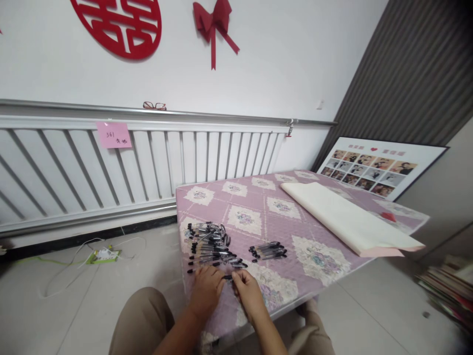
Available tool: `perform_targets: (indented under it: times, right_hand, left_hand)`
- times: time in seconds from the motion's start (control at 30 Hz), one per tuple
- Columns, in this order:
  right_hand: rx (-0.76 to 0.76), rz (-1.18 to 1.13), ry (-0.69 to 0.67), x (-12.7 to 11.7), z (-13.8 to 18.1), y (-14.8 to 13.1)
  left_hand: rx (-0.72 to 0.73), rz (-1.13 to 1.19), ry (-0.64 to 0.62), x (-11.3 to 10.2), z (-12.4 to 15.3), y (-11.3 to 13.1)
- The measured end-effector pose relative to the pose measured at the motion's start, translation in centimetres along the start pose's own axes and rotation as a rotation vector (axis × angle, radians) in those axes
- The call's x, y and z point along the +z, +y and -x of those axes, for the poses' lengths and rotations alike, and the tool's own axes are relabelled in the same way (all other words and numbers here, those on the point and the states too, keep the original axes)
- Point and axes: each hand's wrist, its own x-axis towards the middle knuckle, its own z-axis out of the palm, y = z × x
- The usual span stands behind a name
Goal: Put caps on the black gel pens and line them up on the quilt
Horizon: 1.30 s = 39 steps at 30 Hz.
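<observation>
Between my two hands, low over the near left part of the table, is a black-ended pen [228, 277]. My left hand [207, 287] is closed around one end of it, and the fingers of my right hand [247, 291] pinch the other. Most of the pen is hidden by my fingers. Just beyond my left hand lies a loose heap of pens [210, 241], clear-barrelled with black caps. A smaller, neater group of pens [268, 250] lies to the right, apart from the heap.
A purple flowered cloth covers the table [244, 217]. A folded cream sheet [336, 217] lies across its right side, near a photo board [373, 167]. Behind stands a white radiator [221, 153]. A power strip [105, 255] with cables sits on the floor at left; stacked papers [451, 286] are at right.
</observation>
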Motion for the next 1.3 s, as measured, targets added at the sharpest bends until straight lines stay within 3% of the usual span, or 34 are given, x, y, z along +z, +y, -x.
perform_targets:
  times: [0.3, 0.63, 0.93, 1.3]
  right_hand:
    - [0.013, -0.104, -0.026, -0.5, 0.3, -0.7]
    - [-0.080, 0.116, 0.022, 0.2, 0.1, 0.0]
    - [0.040, -0.043, -0.080, -0.4, 0.4, -0.8]
    - [-0.026, 0.084, -0.009, 0.0, 0.0, 0.0]
  left_hand:
    - [-0.039, 0.016, -0.002, -0.4, -0.1, 0.4]
    - [-0.023, 0.024, 0.006, -0.2, 0.1, 0.1]
    - [-0.039, 0.005, 0.006, -0.2, 0.0, 0.2]
    - [-0.029, 0.000, 0.034, -0.1, 0.1, 0.1]
